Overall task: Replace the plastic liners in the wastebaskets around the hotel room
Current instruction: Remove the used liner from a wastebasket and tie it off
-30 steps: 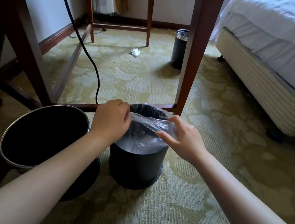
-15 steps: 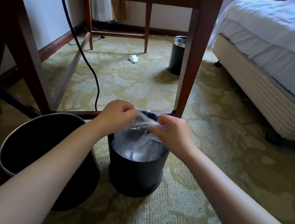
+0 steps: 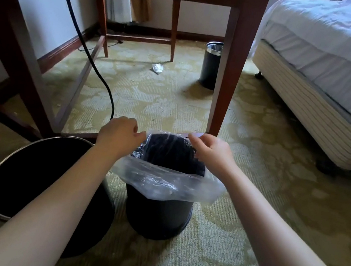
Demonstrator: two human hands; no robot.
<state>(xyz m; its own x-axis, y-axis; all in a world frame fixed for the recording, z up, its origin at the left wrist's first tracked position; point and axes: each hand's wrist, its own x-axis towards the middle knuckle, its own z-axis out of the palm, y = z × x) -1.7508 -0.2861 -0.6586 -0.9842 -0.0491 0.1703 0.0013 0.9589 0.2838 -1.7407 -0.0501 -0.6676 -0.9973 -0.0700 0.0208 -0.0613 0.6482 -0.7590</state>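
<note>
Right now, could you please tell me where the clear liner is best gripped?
Grip the liner by its loose far edge, from above, at both sides, where the left hand and right hand pinch it: its near edge already drapes over the small wastebasket.

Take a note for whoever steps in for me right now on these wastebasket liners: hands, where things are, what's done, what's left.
Left hand and right hand each pinch the far edge of the clear liner, holding it open over the small black wastebasket.
Done: the liner's near edge drapes over the near rim.
Left: pull the far edge over the far rim; then the larger wastebasket on its left, apparently unlined, and the far wastebasket beyond the table leg, liner unclear.
</note>
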